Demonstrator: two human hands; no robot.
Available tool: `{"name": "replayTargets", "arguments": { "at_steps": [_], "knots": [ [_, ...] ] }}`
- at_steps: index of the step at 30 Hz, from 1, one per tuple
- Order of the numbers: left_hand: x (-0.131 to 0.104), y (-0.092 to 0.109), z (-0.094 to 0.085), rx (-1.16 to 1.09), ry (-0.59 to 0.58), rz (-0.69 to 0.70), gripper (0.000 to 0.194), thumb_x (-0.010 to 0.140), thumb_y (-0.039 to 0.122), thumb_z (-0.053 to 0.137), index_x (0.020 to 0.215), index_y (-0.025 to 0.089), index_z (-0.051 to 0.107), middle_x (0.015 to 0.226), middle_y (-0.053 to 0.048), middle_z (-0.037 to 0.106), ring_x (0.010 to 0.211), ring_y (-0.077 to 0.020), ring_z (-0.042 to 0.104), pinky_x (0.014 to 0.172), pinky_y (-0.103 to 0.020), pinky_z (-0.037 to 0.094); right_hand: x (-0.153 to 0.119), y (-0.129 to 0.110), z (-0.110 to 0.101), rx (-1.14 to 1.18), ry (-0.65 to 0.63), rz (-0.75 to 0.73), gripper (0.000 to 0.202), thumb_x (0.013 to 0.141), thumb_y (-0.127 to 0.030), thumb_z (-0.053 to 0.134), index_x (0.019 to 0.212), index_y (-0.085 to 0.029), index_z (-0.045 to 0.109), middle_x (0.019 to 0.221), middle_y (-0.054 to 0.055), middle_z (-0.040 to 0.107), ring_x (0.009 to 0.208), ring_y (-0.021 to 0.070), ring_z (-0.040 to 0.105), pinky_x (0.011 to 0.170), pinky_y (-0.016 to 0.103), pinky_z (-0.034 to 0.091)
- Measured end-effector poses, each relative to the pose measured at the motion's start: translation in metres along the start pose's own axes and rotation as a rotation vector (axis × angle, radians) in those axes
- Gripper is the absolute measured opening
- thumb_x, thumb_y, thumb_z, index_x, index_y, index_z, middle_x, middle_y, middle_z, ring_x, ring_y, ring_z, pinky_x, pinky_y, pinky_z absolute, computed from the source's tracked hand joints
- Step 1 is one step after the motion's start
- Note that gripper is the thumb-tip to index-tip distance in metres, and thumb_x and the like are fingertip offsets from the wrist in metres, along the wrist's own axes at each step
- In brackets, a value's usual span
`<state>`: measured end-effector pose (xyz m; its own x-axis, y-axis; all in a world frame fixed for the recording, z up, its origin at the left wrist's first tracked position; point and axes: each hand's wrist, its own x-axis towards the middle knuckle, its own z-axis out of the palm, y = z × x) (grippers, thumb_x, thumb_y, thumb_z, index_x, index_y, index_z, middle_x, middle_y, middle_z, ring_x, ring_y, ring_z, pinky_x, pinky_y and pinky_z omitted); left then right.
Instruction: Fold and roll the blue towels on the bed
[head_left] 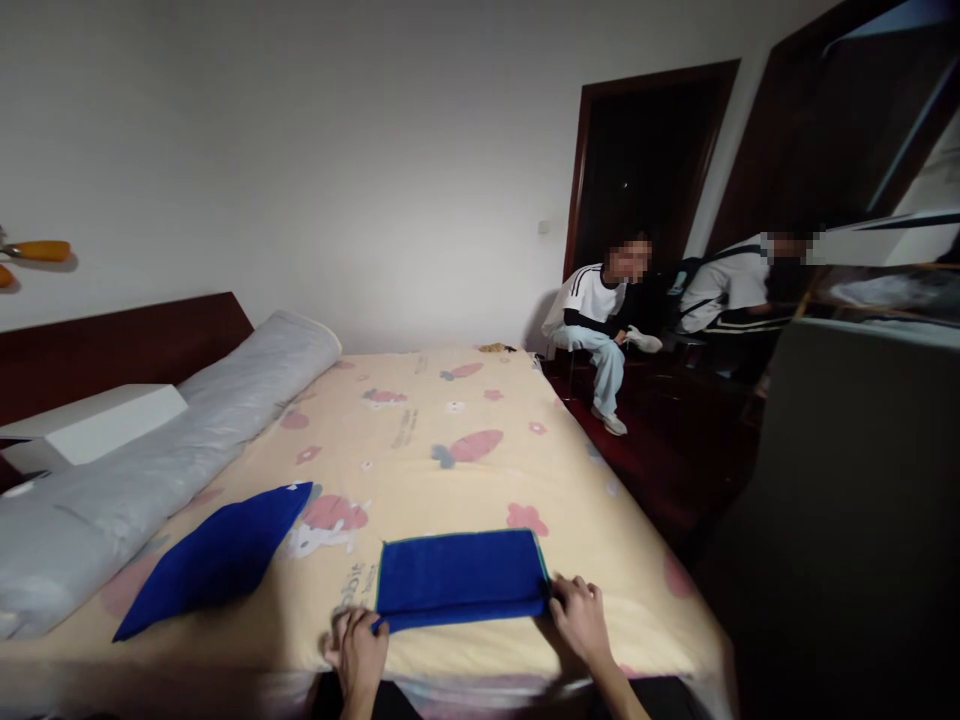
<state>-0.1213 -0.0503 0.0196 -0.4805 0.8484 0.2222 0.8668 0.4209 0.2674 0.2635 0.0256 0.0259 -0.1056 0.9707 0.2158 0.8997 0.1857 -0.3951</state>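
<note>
A blue cloth [461,575] with a thin green edge lies on the bed in front of me, in a flat rectangle with a fold along its near side. At its near left corner, my left hand [356,648] has its fingers closed on the fabric. My right hand [581,615] pinches the near right corner, fingers curled in. Further left lies a second blue cloth [221,560], set at a slant, with a small white tag at its far tip.
The bed [480,490] has a cream sheet with printed carrots and flowers. A long grey bolster [225,415] and a white box [112,420] lie by the headboard [127,340]. Two people sit beyond the bed at right. A dark cabinet [855,480] stands at right.
</note>
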Motion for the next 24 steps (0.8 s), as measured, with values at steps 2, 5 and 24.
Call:
{"name": "replayTargets", "arguments": {
  "at_steps": [2, 5, 24],
  "knots": [
    [0.002, 0.001, -0.005, 0.023, -0.065, -0.037, 0.026, 0.079, 0.025, 0.047, 0.08, 0.025, 0.074, 0.101, -0.005, 0.073, 0.111, -0.0286, 0.053, 0.099, -0.048, 0.032, -0.002, 0.0, 0.002, -0.016, -0.017, 0.012, 0.025, 0.083, -0.02, 0.041, 0.085, -0.021, 0.066, 0.092, 0.006, 0.071, 0.092, 0.023, 0.059, 0.089, 0.039, 0.034],
    [0.009, 0.005, -0.009, 0.065, -0.149, -0.121, 0.028, 0.08, 0.027, 0.046, 0.084, 0.024, 0.073, 0.104, -0.006, 0.071, 0.109, -0.0292, 0.055, 0.097, -0.051, 0.034, -0.002, 0.0, 0.006, -0.035, -0.028, 0.04, 0.024, 0.086, -0.021, 0.042, 0.089, -0.02, 0.066, 0.092, 0.007, 0.07, 0.092, 0.0243, 0.059, 0.088, 0.04, 0.035],
    [-0.028, 0.091, 0.057, -0.148, -0.177, 0.527, 0.049, 0.097, 0.025, 0.029, 0.144, 0.032, 0.04, 0.152, -0.001, 0.043, 0.139, -0.0156, 0.039, 0.114, -0.041, 0.035, -0.01, -0.074, 0.062, 0.199, -0.186, -0.431, 0.051, 0.092, -0.021, 0.039, 0.142, -0.024, 0.048, 0.147, 0.006, 0.048, 0.138, 0.022, 0.039, 0.113, 0.043, 0.029]
  ]
}}
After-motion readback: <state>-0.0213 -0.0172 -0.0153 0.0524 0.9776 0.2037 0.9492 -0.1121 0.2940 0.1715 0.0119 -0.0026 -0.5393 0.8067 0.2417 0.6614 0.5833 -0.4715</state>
